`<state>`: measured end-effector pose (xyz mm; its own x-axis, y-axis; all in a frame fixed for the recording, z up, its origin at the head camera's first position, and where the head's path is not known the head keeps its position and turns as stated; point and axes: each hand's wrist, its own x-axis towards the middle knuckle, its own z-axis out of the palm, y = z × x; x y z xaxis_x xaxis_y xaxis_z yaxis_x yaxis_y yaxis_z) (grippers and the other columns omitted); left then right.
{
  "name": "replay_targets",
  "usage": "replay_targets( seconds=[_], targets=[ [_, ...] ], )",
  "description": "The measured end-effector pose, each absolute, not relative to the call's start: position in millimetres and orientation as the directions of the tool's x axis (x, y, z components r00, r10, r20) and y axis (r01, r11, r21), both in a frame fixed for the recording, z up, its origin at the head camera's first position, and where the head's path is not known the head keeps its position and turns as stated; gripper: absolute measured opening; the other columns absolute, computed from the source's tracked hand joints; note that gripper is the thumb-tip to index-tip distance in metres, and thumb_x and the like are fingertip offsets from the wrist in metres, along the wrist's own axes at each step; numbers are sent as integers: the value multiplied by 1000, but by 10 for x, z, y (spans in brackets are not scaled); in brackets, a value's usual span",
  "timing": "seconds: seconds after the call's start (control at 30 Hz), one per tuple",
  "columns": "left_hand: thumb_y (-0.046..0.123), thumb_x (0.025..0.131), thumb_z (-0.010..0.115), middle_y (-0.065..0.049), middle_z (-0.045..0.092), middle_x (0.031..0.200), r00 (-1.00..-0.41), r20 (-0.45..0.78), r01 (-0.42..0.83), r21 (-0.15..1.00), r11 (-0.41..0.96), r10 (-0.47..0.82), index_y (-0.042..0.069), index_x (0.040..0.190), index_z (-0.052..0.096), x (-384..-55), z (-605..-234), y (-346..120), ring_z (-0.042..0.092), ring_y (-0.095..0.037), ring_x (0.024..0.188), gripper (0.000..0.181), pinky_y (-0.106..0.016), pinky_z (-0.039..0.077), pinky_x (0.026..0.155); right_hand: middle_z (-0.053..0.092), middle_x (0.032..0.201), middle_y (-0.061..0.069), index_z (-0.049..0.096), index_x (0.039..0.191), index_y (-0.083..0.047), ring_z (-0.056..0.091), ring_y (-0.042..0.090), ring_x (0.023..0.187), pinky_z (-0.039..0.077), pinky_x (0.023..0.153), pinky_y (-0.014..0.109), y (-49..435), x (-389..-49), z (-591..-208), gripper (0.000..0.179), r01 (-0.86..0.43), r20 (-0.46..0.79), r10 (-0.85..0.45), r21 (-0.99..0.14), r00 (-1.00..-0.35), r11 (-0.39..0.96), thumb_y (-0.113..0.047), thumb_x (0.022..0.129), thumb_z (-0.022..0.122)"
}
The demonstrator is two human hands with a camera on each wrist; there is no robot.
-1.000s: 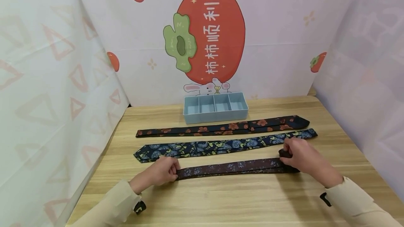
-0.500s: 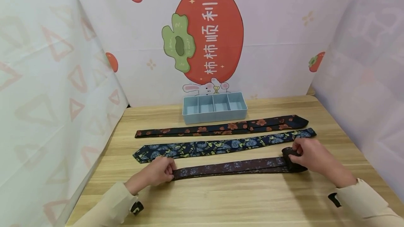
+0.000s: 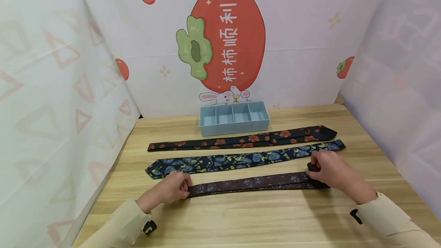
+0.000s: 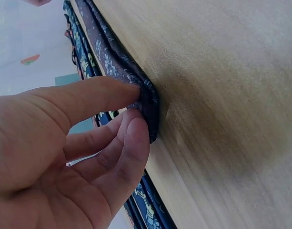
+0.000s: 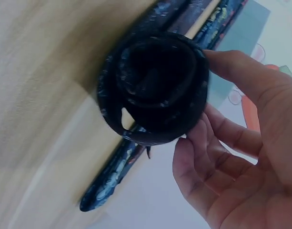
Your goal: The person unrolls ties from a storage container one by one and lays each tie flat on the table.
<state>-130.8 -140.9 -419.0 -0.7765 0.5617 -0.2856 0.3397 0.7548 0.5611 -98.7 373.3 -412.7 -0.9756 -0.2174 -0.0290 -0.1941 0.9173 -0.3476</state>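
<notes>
A dark maroon necktie [image 3: 253, 183] with small blue flowers lies across the nearest part of the table, partly rolled up at its right end. My left hand [image 3: 172, 187] pinches its flat left end between thumb and fingers; the left wrist view shows the fingertips [image 4: 136, 129] at the folded tip. Around the rolled end, the thumb and fingers of my right hand [image 3: 330, 169] curl from above. Seen from the side in the right wrist view, the roll [image 5: 153, 95] is a loose coil with a gap between its layers.
Beyond it lie a navy necktie [image 3: 220, 161] with blue and yellow figures and a dark necktie [image 3: 220, 141] with red flowers. A light blue box [image 3: 234, 128] with several compartments stands at the back, before a printed cloth backdrop [image 3: 296, 68].
My right hand shifted right with the roll, then came back left, its grip over the roll changing. The left hand keeps its pinch on the tie's end and has barely moved.
</notes>
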Motion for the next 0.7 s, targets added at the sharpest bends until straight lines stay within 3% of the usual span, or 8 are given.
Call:
replay_targets(
  seconds=[0.27,0.7],
  targets=[
    [-2,87,80,0,67,83,-779,-294,330,558,762,553,2,99,72,-1321,-4218,-1444,58,-6,73,15,-21,53,65,55,77,2,59,86,-5,47,13,68,41,57,28,3828,-971,-4190,37,-196,22,-201,-350,-979,916,-14,76,93],
    [-1,87,81,1,67,82,-786,-306,316,548,774,538,3,99,72,-1303,-4200,-1517,58,-6,73,16,-20,53,65,64,78,-1,66,87,-5,54,8,70,49,59,27,4046,-966,-4185,29,-172,18,-178,-383,-984,908,-17,78,91]
  ],
)
